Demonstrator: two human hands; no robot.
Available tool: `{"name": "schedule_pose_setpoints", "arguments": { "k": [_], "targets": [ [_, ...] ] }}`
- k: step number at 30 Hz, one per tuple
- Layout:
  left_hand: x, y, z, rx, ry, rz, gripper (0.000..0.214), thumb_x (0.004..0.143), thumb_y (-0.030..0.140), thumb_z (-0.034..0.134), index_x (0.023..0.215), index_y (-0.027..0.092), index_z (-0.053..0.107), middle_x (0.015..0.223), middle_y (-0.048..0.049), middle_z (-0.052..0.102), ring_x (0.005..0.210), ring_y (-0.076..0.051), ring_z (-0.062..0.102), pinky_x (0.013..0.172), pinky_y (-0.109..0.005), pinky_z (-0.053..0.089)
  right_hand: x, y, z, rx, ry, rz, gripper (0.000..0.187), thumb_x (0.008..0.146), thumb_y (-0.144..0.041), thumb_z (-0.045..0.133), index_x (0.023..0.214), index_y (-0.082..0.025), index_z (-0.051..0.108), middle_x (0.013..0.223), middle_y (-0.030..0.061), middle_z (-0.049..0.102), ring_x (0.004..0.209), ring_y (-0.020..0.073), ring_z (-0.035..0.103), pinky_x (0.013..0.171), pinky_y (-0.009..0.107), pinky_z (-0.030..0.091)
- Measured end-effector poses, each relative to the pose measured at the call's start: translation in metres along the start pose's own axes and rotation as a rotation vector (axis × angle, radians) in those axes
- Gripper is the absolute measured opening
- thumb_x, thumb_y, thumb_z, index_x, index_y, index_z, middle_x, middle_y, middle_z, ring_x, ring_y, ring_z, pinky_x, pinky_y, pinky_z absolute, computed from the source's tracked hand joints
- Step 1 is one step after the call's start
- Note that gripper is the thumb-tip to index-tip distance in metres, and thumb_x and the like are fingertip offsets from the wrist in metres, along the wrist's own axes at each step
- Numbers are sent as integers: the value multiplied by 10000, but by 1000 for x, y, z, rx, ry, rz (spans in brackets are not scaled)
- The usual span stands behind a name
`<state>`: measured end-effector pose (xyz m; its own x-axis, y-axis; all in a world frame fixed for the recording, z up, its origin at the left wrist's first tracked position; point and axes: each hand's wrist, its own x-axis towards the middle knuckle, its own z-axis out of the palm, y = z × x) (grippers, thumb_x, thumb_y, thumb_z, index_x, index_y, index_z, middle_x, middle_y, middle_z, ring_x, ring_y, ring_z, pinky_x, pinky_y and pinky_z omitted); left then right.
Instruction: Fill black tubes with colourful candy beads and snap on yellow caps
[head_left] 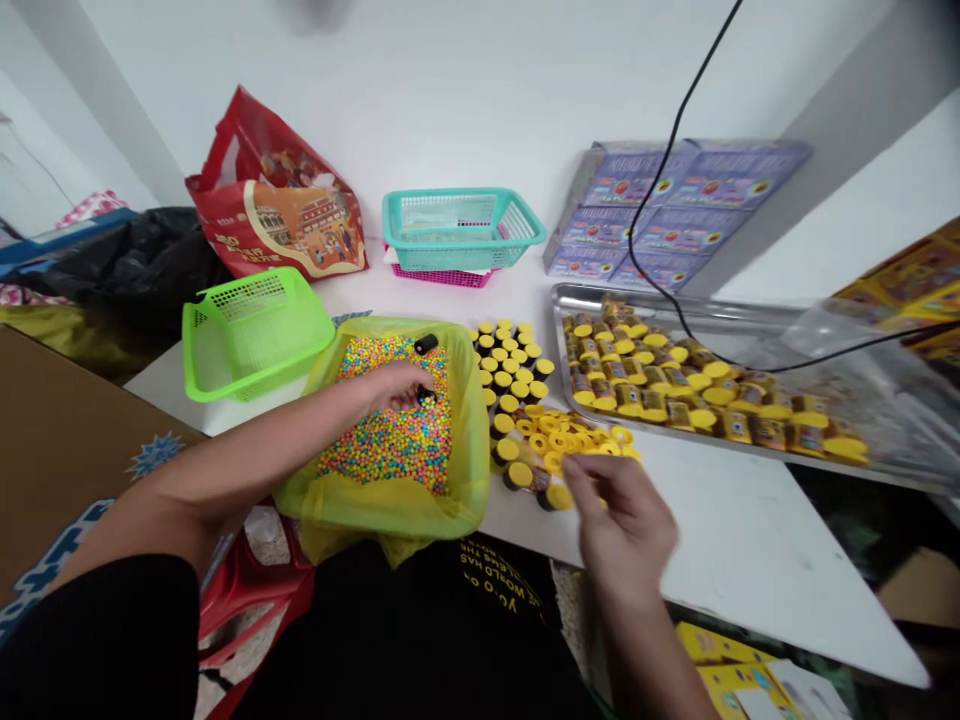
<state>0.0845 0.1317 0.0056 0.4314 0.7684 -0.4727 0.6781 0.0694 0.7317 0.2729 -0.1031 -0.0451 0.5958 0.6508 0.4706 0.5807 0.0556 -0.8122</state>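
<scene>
My left hand (pixel 394 388) reaches into a yellow-green plastic bag (pixel 382 510) full of tiny multicoloured candy beads (pixel 394 440). Its fingertips grip a small black tube (pixel 427 396). Another black tube (pixel 425 344) lies on the beads. My right hand (pixel 619 522), slightly blurred, hangs at the near edge of a loose heap of yellow rings (pixel 559 437). Whether it holds anything is hard to see. Next to the bag stand rows of black tubes with yellow caps (pixel 510 365).
A steel tray (pixel 675 310) of filled, labelled tubes lies at right, under a black cable (pixel 675 180). Green (pixel 251 335) and teal (pixel 461 230) baskets, stacked flat boxes (pixel 675 210) and a red printed bag (pixel 274 195) stand along the white table's back. Cardboard (pixel 60 430) lies at left.
</scene>
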Motion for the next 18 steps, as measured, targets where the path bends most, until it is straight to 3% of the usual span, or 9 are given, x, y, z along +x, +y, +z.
{"name": "schedule_pose_setpoints", "arguments": {
  "k": [3,8,12,18],
  "targets": [
    [-23,-8,5,-202,-108,-31,247,728,354,652,556,187,589,482,-45,565,388,-118,419,386,-245,301,11,-30,39,-29,-253,-272,147,901,-373,672,943,-239,717,853,54,661,773,222,618,692,366,517],
    [-67,-21,21,-488,-214,-44,216,740,361,588,613,190,625,552,-44,609,395,-101,405,370,-228,247,18,-49,84,-109,-492,-507,328,877,-263,661,1200,-205,669,1007,123,681,945,299,607,811,451,528],
    [-90,-29,26,-729,-167,-28,134,699,287,646,632,184,594,526,7,562,399,-96,466,382,-221,232,18,-50,92,-78,-586,-582,369,840,-167,628,1202,-231,657,1032,107,681,953,291,604,824,447,531],
    [-102,-37,22,-755,-126,-5,120,718,266,630,657,179,574,538,23,553,380,-90,484,372,-234,224,14,-55,93,29,-603,-583,376,872,-207,611,1245,-237,648,1046,113,696,960,286,632,836,453,541]
  ]
}}
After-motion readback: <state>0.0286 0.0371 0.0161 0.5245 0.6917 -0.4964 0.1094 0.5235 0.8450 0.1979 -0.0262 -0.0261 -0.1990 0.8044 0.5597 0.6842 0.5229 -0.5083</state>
